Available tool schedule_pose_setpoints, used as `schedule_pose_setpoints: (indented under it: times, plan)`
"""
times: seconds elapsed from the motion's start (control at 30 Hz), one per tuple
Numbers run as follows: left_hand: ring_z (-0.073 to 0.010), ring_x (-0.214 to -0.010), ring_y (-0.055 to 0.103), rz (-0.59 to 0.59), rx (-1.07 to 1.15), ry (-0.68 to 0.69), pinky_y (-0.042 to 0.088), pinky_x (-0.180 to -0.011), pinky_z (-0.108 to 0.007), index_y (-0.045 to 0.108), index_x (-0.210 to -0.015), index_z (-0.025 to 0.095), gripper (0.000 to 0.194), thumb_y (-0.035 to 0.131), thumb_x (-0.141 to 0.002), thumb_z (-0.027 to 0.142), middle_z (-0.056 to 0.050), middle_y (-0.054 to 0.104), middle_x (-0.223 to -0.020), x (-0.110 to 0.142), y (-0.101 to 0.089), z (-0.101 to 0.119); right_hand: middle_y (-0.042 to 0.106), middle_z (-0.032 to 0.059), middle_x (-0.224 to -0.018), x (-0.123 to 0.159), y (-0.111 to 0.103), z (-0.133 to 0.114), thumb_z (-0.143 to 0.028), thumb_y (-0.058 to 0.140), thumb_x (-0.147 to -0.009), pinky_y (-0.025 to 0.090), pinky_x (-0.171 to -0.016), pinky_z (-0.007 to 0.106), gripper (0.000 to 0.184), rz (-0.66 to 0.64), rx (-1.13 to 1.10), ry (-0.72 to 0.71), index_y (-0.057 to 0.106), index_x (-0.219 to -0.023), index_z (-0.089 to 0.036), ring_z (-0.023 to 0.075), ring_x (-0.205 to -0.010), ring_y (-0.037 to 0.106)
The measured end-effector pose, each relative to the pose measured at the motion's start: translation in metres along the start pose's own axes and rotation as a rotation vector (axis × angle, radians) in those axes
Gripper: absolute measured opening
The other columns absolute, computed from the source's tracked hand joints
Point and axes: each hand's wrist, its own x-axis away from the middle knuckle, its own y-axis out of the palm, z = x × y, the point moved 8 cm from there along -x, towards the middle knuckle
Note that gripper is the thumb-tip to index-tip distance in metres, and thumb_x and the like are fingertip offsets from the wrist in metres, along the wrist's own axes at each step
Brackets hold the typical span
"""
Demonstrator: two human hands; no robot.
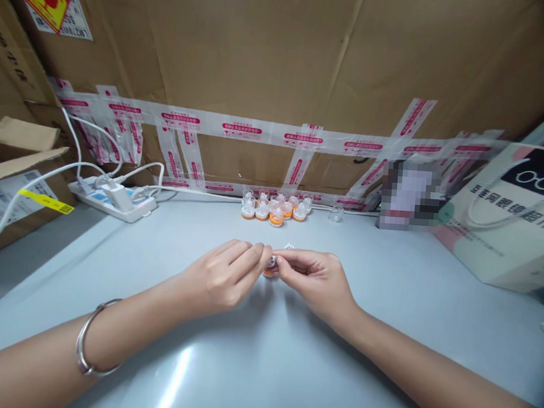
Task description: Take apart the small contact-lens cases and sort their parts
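I'm pinching a small round piece (270, 268), hard white plastic above a smooth orange base, between the closed fingertips of my left hand (230, 272) and right hand (320, 279), just above or on the glossy grey table (335, 370); I can't tell whether it's touching. My fingers are covering most of it, and a white spoked part (289, 247) is showing only partly behind my right hand. Beyond, clear-topped, orange-based pieces (276, 215) are standing clustered near the creased brown cardboard (264, 54).
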Motion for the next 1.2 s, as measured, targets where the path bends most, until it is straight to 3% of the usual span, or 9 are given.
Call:
schedule_pose_setpoints:
  times: [0.23,0.47,0.67,0.77,0.87,0.97,1.07,1.2]
  plan:
    - [-0.0171,-0.073,0.057,0.082,0.049,0.007,0.049,-0.064,-0.031,0.047,-0.108,0.005,0.027,0.046,-0.081,0.011,-0.013,0.062,-0.095,0.004,-0.003,0.000,0.068,0.0052,-0.074,-0.003,-0.003,0.006,-0.033,0.061,-0.071,0.051,-0.068,0.031,0.025,0.013,-0.106,0.068,0.069,-0.087,-0.016,0.0157,-0.068,0.062]
    - [-0.0187,-0.087,0.057,0.067,0.199,-0.084,0.050,-0.071,-0.032,0.045,-0.114,0.008,0.031,0.045,-0.083,0.012,-0.014,0.061,-0.099,0.007,0.006,-0.007,0.067,0.0035,-0.068,-0.008,0.001,0.015,-0.033,0.072,-0.056,0.051,-0.069,0.032,0.032,-0.016,-0.281,0.233,0.067,-0.080,-0.014,0.0148,-0.064,0.063]
    - [-0.0127,-0.082,0.057,0.216,0.414,-0.299,0.049,-0.072,-0.026,0.054,-0.102,0.013,0.022,0.047,-0.081,0.008,-0.008,0.063,-0.092,0.011,0.003,-0.033,0.065,0.0018,-0.066,-0.019,-0.033,0.008,-0.027,0.072,-0.056,0.050,-0.060,0.025,0.023,0.134,-0.171,0.233,0.063,-0.072,-0.013,0.0102,-0.057,0.059]
    - [-0.0111,-0.078,0.058,0.253,0.513,-0.413,0.050,-0.072,-0.025,0.057,-0.096,0.014,0.018,0.045,-0.083,0.010,-0.006,0.063,-0.085,0.014,0.008,-0.045,0.065,0.0013,-0.064,-0.024,-0.041,0.015,-0.026,0.072,-0.056,0.050,-0.059,0.024,0.021,0.136,-0.143,0.281,0.061,-0.070,-0.014,0.0098,-0.056,0.059]
    - [-0.0107,-0.077,0.057,0.194,0.585,-0.476,0.051,-0.069,-0.025,0.052,-0.107,0.014,0.026,0.049,-0.082,0.018,-0.007,0.061,-0.089,0.013,0.021,-0.044,0.065,0.0015,-0.064,-0.023,-0.032,0.029,-0.026,0.070,-0.057,0.050,-0.059,0.023,0.020,0.108,-0.161,0.358,0.060,-0.068,-0.013,0.0096,-0.056,0.060]
    - [-0.0127,-0.086,0.056,0.107,0.618,-0.421,0.051,-0.074,-0.027,0.045,-0.117,0.015,0.039,0.052,-0.080,0.024,-0.010,0.057,-0.101,0.009,0.029,-0.030,0.063,0.0004,-0.061,-0.019,-0.016,0.035,-0.023,0.068,-0.058,0.049,-0.057,0.022,0.018,0.065,-0.192,0.371,0.059,-0.069,-0.013,0.0088,-0.055,0.059]
    - [-0.0141,-0.091,0.055,0.080,0.639,-0.355,0.049,-0.078,-0.028,0.050,-0.110,0.015,0.029,0.050,-0.082,0.020,-0.009,0.058,-0.100,0.007,0.029,-0.019,0.062,-0.0019,-0.058,-0.015,-0.001,0.034,-0.019,0.067,-0.058,0.047,-0.057,0.020,0.015,0.002,-0.244,0.373,0.058,-0.069,-0.013,0.0078,-0.053,0.058]
    - [-0.0112,-0.081,0.057,0.163,0.706,-0.381,0.049,-0.073,-0.024,0.056,-0.100,0.015,0.020,0.050,-0.081,0.013,-0.007,0.061,-0.091,0.010,0.023,-0.022,0.061,-0.0016,-0.057,-0.010,0.004,0.028,-0.023,0.067,-0.062,0.044,-0.055,0.019,0.019,-0.023,-0.284,0.363,0.055,-0.072,-0.013,0.0073,-0.052,0.057]
